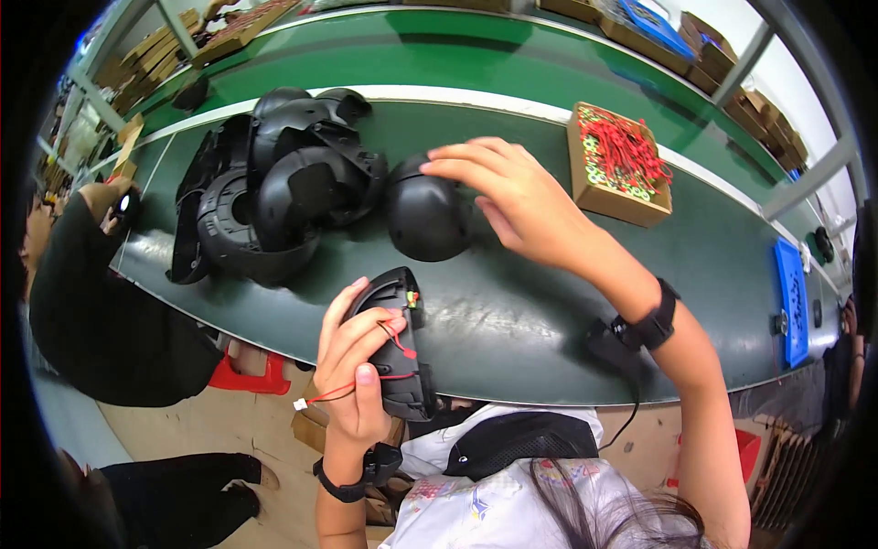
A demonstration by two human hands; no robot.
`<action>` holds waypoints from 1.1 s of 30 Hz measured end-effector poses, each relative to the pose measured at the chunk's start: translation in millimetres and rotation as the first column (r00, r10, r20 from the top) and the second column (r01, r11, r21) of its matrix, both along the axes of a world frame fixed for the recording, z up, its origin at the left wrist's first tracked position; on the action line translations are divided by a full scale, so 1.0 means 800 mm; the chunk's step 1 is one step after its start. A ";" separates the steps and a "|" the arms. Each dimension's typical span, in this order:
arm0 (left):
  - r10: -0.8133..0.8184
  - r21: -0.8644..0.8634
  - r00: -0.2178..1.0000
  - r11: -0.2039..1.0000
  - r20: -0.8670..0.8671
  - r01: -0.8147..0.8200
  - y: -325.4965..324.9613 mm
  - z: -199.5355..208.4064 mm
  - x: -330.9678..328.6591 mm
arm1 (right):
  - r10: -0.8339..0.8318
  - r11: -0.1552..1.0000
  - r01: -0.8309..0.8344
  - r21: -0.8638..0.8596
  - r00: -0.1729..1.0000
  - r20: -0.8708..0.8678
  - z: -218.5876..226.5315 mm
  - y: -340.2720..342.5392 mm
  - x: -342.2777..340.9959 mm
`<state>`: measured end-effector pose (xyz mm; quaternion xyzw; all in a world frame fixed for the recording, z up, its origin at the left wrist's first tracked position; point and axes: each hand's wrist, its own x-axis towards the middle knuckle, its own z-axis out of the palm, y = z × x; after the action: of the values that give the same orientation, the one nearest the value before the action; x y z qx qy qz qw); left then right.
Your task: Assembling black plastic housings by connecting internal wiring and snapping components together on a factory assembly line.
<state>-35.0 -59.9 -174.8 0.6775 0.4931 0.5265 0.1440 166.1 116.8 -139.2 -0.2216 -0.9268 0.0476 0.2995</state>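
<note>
1. Being gripped in the left hand (352,384), a black curved housing (416,393) is held tilted at the near edge of the dark green table (530,325), its hollow side turned toward three o'clock; all clock directions are taken from it.
2. Red wires (409,353) are seen running across the housing, and a white connector (299,403) is dangled at eight o'clock, past the left hand.
3. At twelve o'clock, a rounded black shell (425,220) is set on the table.
4. The right hand (521,197) is held wide at one o'clock, fingers stretched over the shell's upper edge, thumb apart; whether the shell is touched cannot be told.
5. At eleven o'clock, black shells (306,188) are heaped together.
6. Toward two o'clock, a cardboard box (622,212) is filled with red-wired parts (626,151).
7. At three o'clock, well apart, a blue tray (791,302) is placed.
8. At nine o'clock, below the table, a red stool (251,375) is partly seen.
</note>
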 end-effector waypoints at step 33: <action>-0.332 -0.013 0.943 0.943 0.034 0.332 0.032 -0.001 0.111 | -0.140 0.479 -0.311 -0.821 0.896 -0.421 -0.048 -0.122 0.122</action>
<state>53.5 -34.6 -175.7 0.7410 0.3744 0.5008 0.2447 263.6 18.9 -177.2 -0.2781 -0.6906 0.5746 0.3399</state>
